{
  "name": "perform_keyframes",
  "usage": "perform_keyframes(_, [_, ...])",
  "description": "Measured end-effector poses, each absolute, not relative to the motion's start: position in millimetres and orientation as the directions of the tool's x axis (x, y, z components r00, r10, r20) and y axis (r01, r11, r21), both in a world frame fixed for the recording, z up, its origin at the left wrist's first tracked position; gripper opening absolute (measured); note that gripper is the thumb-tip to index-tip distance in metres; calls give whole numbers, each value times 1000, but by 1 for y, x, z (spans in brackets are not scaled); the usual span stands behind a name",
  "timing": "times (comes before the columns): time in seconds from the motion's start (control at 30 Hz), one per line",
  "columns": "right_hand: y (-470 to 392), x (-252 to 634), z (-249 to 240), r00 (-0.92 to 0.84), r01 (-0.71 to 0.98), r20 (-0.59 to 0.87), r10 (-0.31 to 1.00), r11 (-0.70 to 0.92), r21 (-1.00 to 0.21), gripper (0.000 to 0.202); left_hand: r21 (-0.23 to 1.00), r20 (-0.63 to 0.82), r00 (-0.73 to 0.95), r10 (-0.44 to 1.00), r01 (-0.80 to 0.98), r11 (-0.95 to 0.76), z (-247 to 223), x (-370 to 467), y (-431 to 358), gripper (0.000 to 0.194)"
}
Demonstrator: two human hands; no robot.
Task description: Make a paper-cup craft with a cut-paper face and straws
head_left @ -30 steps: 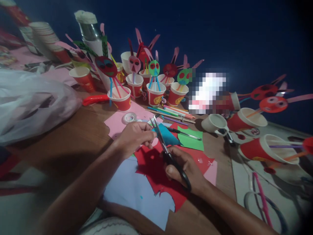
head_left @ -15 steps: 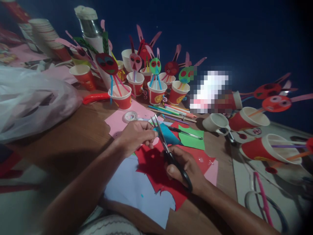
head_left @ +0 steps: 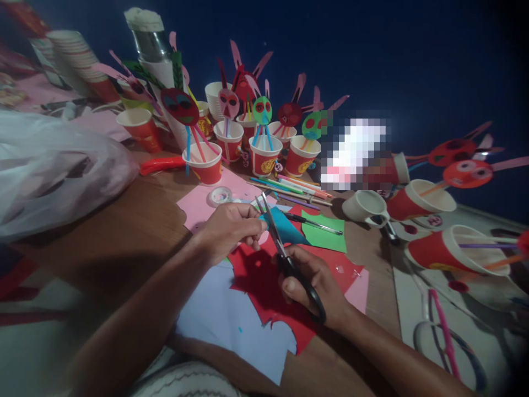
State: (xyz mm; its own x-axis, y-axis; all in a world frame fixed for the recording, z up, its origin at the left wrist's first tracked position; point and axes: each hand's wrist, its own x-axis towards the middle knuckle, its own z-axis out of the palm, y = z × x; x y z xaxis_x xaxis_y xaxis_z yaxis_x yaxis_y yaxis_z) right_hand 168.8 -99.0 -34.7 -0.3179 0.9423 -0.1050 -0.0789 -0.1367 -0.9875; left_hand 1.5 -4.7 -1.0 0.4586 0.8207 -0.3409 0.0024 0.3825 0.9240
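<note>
My left hand point(head_left: 229, 229) is closed, with thumb and fingertips pinched on a small piece of blue paper point(head_left: 263, 218); most of that piece is hidden. In my right hand point(head_left: 320, 278) are black-handled scissors point(head_left: 281, 251), blades parted and pointing up beside my left fingertips. Behind the blades lies a larger blue sheet point(head_left: 287, 227). Under both hands spreads cut red paper point(head_left: 256, 275), overlapping a pale blue-white sheet point(head_left: 215, 309). A black pen point(head_left: 318, 223) rests across green paper point(head_left: 326, 240) to the right.
Red paper cups point(head_left: 264, 160) holding paper faces on straws line the back. Pens point(head_left: 297, 187), a tape roll point(head_left: 220, 196) and pink paper point(head_left: 194, 207) lie in front. A white mug point(head_left: 366, 208) stands right, tipped cups point(head_left: 438, 251) beyond. A plastic bag point(head_left: 61, 171) fills the left.
Hardly anything differs. Both hands, the scissors and the papers keep almost the same places, with only a slight shift of the view.
</note>
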Motion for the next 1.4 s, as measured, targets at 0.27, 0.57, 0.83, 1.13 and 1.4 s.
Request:
perform_keyframes(0.27, [-100, 168, -34, -297, -41, -122, 947, -141, -989, 37, 926, -336, 455, 825, 0, 377, 0, 2, -4, 13])
perform_keyframes(0.57, [-99, 169, -34, -300, -44, -115, 947, -134, -990, 34, 927, -335, 454, 825, 4, 375, -1, 1, -3, 11])
perform_keyframes(0.83, [-99, 170, -37, -316, -52, -111, 942, -135, -990, 32, 919, -366, 462, 807, 46, 391, 1, -1, -1, 13])
perform_keyframes(1.13, [-96, 173, -35, -313, 47, -106, 944, -96, -994, 34, 924, -371, 468, 802, 96, 371, 2, 1, -2, 10])
perform_keyframes(1.4, [-96, 173, -35, -307, 52, -121, 944, -110, -993, 34, 917, -385, 465, 798, 90, 389, 2, 2, -2, 11])
